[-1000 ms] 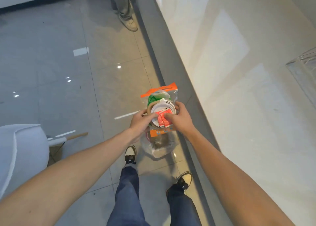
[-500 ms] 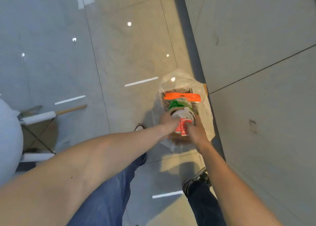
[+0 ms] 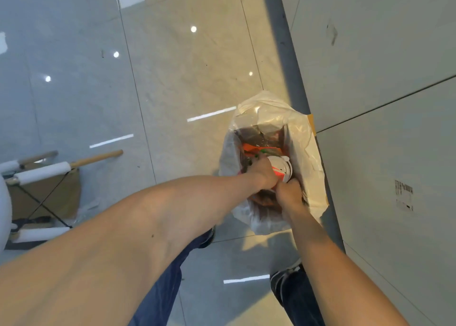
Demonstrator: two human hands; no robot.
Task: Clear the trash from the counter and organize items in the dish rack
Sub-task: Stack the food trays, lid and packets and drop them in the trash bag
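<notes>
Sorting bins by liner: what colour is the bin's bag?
Translucent white bin bag, seen in the head view.

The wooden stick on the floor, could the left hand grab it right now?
Probably not right away. The left hand is down in the trash bag, gripping the white cup with the right hand. The wooden stick lies far off to the left, with bare floor between.

At the left edge of your glossy tiled floor [image 3: 172,84] stands a folding stand [image 3: 42,185] with white padded bars and wooden-tipped legs. Grey cabinet panels [image 3: 385,103] fill your right side, one bearing a small printed label [image 3: 404,194].
</notes>
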